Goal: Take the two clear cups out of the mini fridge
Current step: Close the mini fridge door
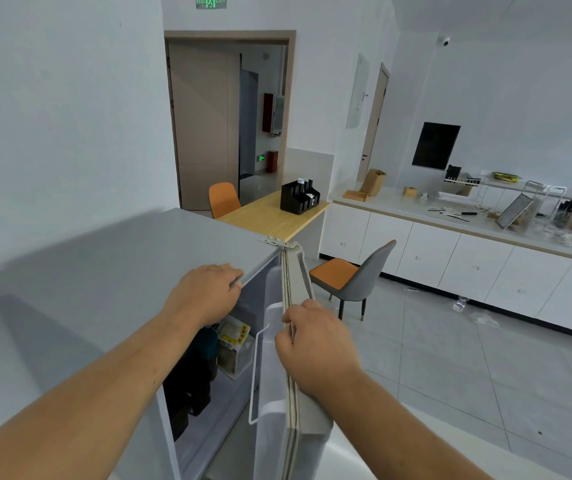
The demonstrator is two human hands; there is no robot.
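Note:
A grey mini fridge [104, 271] stands below me with its door [300, 341] swung partly outward to the right. My left hand [205, 292] rests on the front edge of the fridge top, fingers curled over the rim. My right hand [312, 344] grips the upper edge of the door. Through the gap I see a dark teal container [205, 348] and a clear box with a yellow-labelled packet [234, 344]. No clear cups are visible; most of the fridge's inside is hidden by my left arm.
A grey chair with an orange seat [353, 278] stands just beyond the door. A wooden table [274, 216] with a black organiser [299, 197] sits behind the fridge. White counter cabinets [450, 258] with clutter run along the right wall. Tiled floor [468, 368] lies to the right.

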